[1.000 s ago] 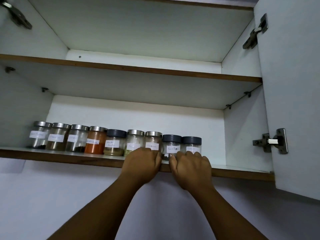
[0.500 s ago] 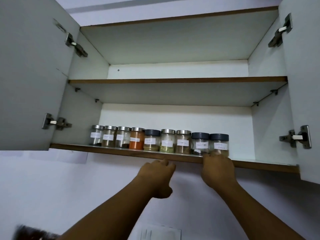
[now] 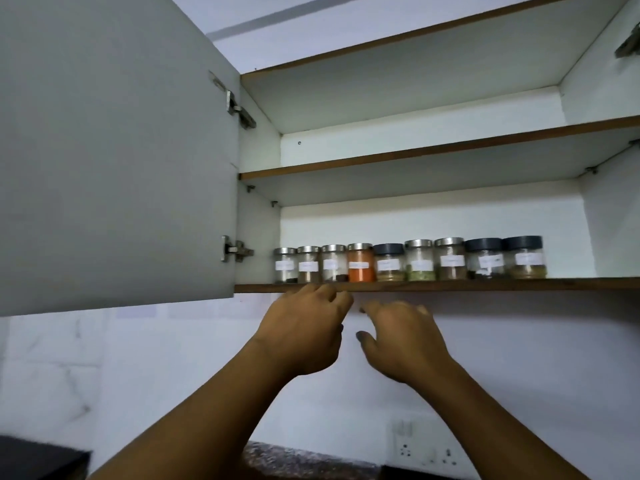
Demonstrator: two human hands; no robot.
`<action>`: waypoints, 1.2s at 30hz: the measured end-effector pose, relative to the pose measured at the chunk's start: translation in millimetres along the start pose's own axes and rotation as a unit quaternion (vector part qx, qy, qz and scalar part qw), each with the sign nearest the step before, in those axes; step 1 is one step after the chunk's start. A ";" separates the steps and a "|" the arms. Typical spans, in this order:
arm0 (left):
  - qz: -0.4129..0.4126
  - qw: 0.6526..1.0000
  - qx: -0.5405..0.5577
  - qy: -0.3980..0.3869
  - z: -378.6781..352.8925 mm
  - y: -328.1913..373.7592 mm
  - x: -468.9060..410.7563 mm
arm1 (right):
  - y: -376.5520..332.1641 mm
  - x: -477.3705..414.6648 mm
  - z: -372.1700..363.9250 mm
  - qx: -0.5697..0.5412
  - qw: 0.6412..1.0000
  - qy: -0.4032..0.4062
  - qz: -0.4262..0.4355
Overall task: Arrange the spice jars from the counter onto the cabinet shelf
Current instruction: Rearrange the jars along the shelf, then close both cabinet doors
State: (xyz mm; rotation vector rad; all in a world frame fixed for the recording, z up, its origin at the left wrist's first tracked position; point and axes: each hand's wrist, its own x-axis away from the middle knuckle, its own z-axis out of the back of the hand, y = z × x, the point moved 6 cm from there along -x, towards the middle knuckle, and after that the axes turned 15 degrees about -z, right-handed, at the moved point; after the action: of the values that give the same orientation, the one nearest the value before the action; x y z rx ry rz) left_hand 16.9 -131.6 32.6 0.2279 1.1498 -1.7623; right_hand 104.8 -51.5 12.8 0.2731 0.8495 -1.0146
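Observation:
Several labelled glass spice jars stand in one row on the lower cabinet shelf (image 3: 571,284), from a steel-lidded jar (image 3: 285,265) at the left, past an orange-filled jar (image 3: 361,267), to a dark-lidded jar (image 3: 523,257) at the right. Both my hands hang just below the shelf's front edge and hold nothing. My left hand (image 3: 304,332) has loosely curled fingers whose tips reach the shelf edge under the left jars. My right hand (image 3: 403,341) has its fingers spread, a little below the edge.
The grey left cabinet door (image 3: 114,150) stands open at the left. An upper shelf (image 3: 433,154) holds nothing visible. Below are a white wall, a socket plate (image 3: 427,446), a strip of speckled counter (image 3: 298,460) and a dark object (image 3: 38,459) at bottom left.
Both hands have come off the jars and dropped below the shelf edge, shifting left. My view has pulled back and swung left, bringing the left door into sight.

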 end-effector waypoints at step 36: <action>0.382 0.910 0.002 0.162 126.1 -206.9 301.1 | -407.3 68.7 8.7 -0.255 0.939 0.011 0.231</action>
State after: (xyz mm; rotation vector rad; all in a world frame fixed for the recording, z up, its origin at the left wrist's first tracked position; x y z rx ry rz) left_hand -258.2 -402.7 42.2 0.8759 1.0762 -1.0434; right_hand -212.7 -314.6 38.2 0.0323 0.9805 -0.3329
